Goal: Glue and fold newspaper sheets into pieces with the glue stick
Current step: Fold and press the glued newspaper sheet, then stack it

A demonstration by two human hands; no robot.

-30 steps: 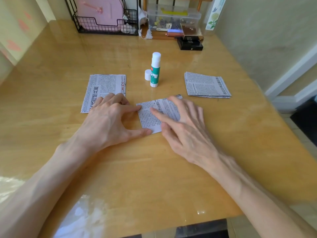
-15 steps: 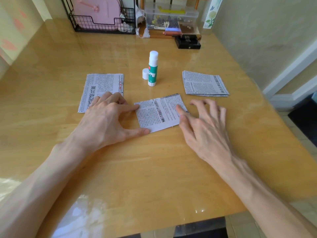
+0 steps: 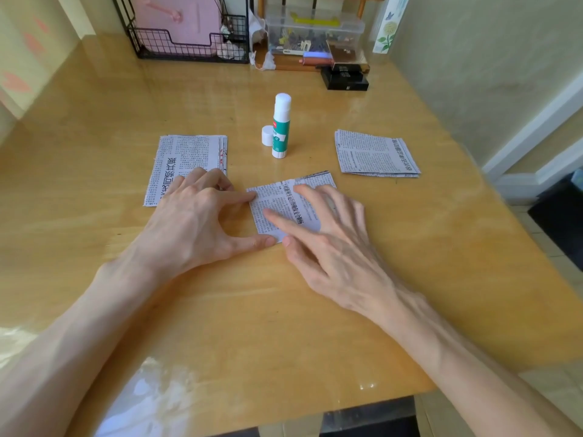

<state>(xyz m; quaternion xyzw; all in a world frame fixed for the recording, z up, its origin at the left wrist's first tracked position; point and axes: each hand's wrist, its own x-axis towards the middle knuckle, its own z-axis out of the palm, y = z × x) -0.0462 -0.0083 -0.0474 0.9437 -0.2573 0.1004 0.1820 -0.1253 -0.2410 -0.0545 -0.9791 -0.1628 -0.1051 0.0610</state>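
- My forearms come in from 7 and 5 o'clock over the glossy wooden counter [image 3: 220,326].
- My left hand [image 3: 192,222] is spread and grips nothing. Its thumb tip presses the near-left corner of the folded newspaper piece [image 3: 274,205], and its forefinger tip touches the piece's far-left corner.
- My right hand [image 3: 328,244] lies flat on the same piece with the fingers straight. The forefinger presses across the print and the other fingers cover the right half.
- The folded newspaper piece lies flat on the counter between my hands, in the middle of the view and turned a little askew.
- At 10 o'clock from that piece lies a stack of newspaper sheets [image 3: 186,152], with my left knuckles over its near edge.
- At 2 o'clock, well apart, lies a second newspaper stack [image 3: 375,156].
- At 12 o'clock the glue stick [image 3: 280,127] stands upright and uncapped. Its white cap [image 3: 267,135] stands just beside it at 9 o'clock.
- At the far edge, at 11 o'clock, a black wire basket [image 3: 189,48] holds a pink folder [image 3: 176,23].
- At 1 o'clock are a clear plastic box [image 3: 315,29] and a black box [image 3: 345,78].
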